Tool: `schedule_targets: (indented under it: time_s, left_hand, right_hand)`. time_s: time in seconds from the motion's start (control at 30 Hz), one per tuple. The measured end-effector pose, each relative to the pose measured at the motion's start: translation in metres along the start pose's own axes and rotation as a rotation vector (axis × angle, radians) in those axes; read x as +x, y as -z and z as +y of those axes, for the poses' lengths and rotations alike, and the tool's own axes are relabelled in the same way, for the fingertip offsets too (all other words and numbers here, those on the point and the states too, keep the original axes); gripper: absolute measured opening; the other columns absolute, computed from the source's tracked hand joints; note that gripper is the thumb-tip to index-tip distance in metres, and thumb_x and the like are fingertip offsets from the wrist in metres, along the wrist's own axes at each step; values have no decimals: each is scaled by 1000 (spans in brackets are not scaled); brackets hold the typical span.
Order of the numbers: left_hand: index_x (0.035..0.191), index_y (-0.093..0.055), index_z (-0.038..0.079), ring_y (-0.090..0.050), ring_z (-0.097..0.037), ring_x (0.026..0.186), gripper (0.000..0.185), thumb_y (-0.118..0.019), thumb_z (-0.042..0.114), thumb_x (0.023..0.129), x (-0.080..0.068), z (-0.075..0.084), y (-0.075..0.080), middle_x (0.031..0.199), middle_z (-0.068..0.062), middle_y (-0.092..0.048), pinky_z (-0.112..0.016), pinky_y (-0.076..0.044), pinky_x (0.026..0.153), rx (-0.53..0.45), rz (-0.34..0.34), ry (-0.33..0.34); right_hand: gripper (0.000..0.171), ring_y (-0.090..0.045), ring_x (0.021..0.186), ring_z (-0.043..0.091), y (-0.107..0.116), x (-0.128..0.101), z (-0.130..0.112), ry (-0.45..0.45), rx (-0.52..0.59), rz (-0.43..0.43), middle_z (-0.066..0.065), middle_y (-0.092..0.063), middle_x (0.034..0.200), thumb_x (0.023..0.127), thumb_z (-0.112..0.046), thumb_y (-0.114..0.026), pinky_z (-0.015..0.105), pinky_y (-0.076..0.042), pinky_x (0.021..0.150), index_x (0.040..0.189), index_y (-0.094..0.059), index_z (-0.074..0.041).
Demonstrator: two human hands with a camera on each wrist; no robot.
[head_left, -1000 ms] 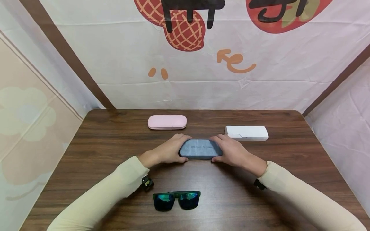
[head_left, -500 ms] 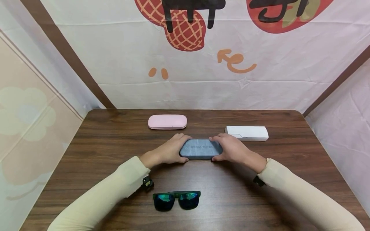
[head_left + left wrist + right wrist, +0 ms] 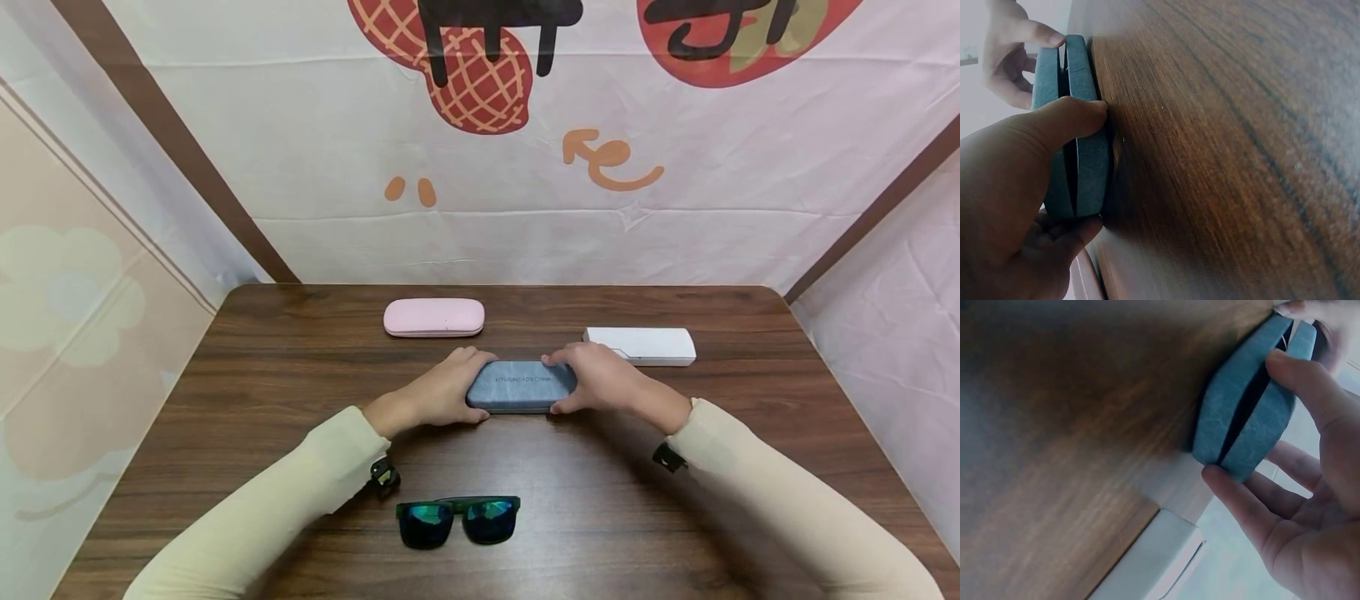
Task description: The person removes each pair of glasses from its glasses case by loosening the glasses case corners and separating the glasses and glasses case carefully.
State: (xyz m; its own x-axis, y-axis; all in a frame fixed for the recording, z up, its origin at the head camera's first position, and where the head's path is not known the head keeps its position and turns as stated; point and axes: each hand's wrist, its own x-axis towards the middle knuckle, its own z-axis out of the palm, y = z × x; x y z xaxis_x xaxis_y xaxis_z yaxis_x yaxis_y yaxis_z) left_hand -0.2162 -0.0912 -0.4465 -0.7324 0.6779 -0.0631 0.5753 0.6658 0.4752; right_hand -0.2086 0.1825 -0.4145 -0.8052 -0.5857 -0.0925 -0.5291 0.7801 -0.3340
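Observation:
A blue-grey glasses case (image 3: 521, 385) with small lettering on its lid lies on the table between both hands. My left hand (image 3: 444, 389) grips its left end, thumb at the front and fingers at the back. On the right end, my right hand (image 3: 606, 382) holds it the same way. In the left wrist view the case (image 3: 1088, 162) shows a narrow dark gap between lid and base. The right wrist view shows that gap too, with the right thumb (image 3: 1282, 365) at the lid's edge. What is inside the case is hidden.
Sunglasses (image 3: 457, 522) with blue-green lenses lie nearer the front of the wooden table (image 3: 300, 367). A pink glasses case (image 3: 434, 317) sits behind the left hand. The white case (image 3: 652, 346) is just behind the right hand. A printed cloth (image 3: 480, 242) hangs beyond the table.
The right hand has shifted slightly upward at its end of the case, and a seam now shows along the case's front. The left hand stays put.

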Motion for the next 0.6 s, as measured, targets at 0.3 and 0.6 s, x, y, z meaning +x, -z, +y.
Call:
schedule_targets:
  time_s: [0.3, 0.6]
  left_hand:
    - [147, -44, 2, -48, -23, 116, 81, -86, 27, 82, 0, -2, -1, 133, -12, -53, -40, -45, 99, -7, 7, -3]
    - [147, -44, 2, -48, -24, 117, 84, -88, 27, 80, 0, -1, 0, 134, -13, -54, -41, -45, 99, -25, 14, -3]
  right_hand:
    - [72, -57, 89, 13, 10, 9, 4, 0, 52, -101, 11, -68, 130, 76, -40, -89, 31, -48, 79, 133, -66, -2]
    - [66, -60, 90, 10, 20, 14, 8, 42, 128, -150, 10, -69, 128, 77, -34, -90, 31, -51, 80, 130, -68, 0]
